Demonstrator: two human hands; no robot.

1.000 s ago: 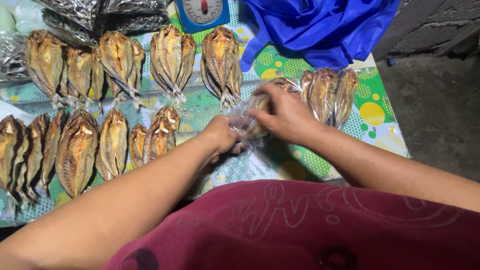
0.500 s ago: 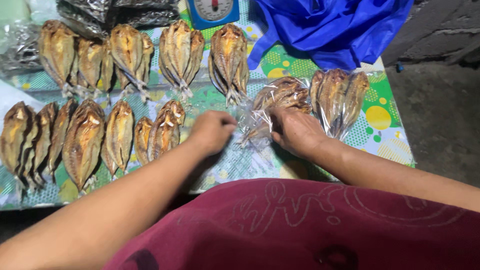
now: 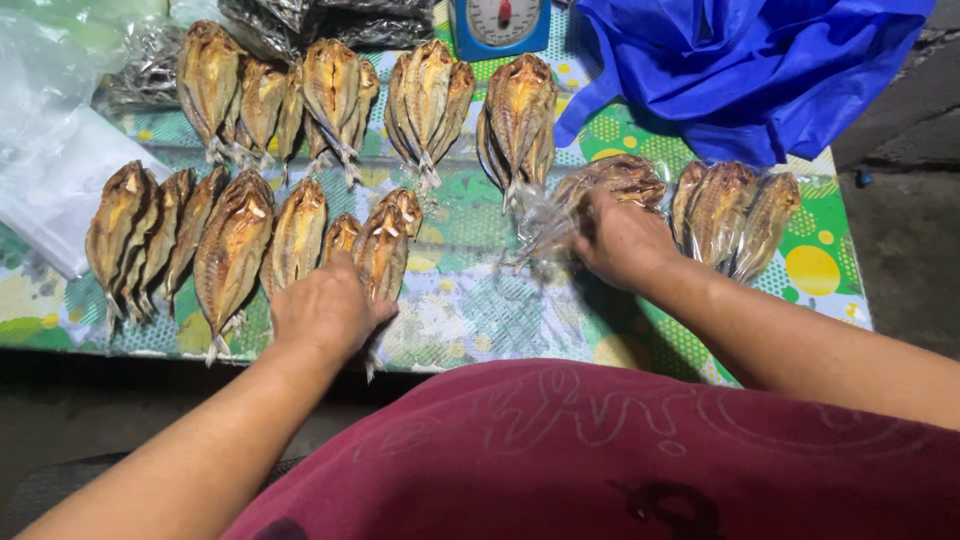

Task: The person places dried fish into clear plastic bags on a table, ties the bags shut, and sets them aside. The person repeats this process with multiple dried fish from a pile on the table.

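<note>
My left hand [image 3: 325,310] lies on the tail end of a small stack of golden dried fish [image 3: 382,245] in the front row, thumb across one fish and fingers curled on it. My right hand [image 3: 620,238] presses on a clear plastic bag of dried fish [image 3: 612,178], which lies flat on the patterned tablecloth [image 3: 480,300]. A second filled bag of fish [image 3: 735,205] lies just right of that hand.
Two rows of split dried fish cover the table: back row [image 3: 330,90], front row [image 3: 200,240]. A blue scale [image 3: 497,25] and crumpled blue plastic [image 3: 740,70] sit at the back. Clear empty bags [image 3: 60,180] lie at left. The table's front edge runs just before my body.
My left hand let go of the bag and moved left onto the loose fish. My right hand laid the bag down beside the other filled bag. The view shifted left.
</note>
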